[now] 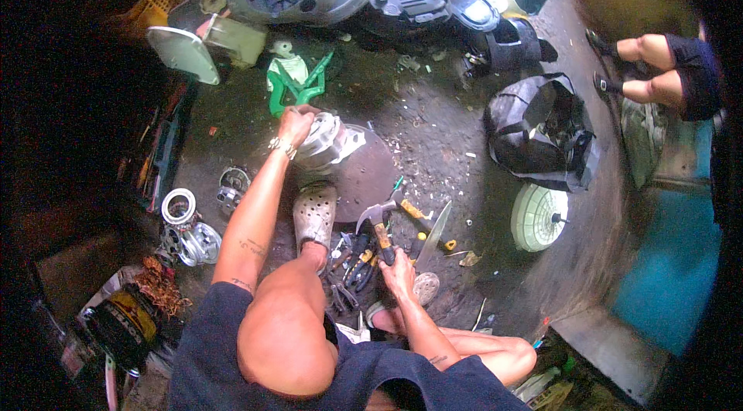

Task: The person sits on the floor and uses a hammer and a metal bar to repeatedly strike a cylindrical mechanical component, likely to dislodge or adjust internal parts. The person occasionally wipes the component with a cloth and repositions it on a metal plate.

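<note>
My L hand (295,127) is closed on the pale metal part (323,140), ctr-left of frame, over a round brown disc (373,171); my R hand (399,275) grips the hammer (382,235), lower ctr. Step, I judge: steadying part w/ hammer ready; next calls for L fingers clear.

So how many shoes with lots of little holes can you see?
2. One clog sits below the left hand in the picture. The other clog, partly hidden, is by the right hand, which holds a hammer.
</note>
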A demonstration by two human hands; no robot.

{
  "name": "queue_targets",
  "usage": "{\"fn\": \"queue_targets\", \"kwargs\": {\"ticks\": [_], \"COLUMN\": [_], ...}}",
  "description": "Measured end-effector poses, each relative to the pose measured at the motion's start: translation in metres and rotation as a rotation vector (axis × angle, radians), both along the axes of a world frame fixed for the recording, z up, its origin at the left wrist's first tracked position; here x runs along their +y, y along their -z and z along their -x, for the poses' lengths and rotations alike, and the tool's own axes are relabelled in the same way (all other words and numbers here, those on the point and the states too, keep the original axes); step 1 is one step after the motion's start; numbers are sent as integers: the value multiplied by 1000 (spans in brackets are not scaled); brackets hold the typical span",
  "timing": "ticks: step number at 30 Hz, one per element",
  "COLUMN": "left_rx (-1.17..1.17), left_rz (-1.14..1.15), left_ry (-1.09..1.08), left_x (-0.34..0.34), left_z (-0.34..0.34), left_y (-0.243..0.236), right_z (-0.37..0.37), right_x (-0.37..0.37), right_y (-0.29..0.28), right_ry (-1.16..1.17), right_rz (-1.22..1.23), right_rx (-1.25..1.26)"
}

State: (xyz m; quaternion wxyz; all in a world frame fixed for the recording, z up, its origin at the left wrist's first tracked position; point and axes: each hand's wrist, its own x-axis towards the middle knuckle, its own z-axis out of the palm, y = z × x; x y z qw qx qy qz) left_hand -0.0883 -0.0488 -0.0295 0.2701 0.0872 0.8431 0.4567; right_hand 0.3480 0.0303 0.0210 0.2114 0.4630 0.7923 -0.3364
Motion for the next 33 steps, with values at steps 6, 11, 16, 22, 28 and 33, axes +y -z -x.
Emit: {"fn": "queue_targets", "kwargs": {"ticks": [6,11,16,22,28,33], "left_rx": [320,640,665,793,609,708], "left_rz": [-210,-323,-255,-245,240,17], "left_ry": [366,626,726,550,-34,318], "left_x": [-8,14,28,16,16,3], "left_z": [-24,-45,-39,-34,-70,-43], "left_y": [-13,-55,-58,-62,-15,-25], "right_z": [-11,-4,-11,-5,6,32], "right_x": [-2,0,-5,6,21,13], "right_y": [21,23,17,-2,-24,-36], "right_ry": [-47,-63,28,263,343,328], "right_rz": [28,108,34,143,261,339], "right_rx": [57,-16,179,272,459,494]}}
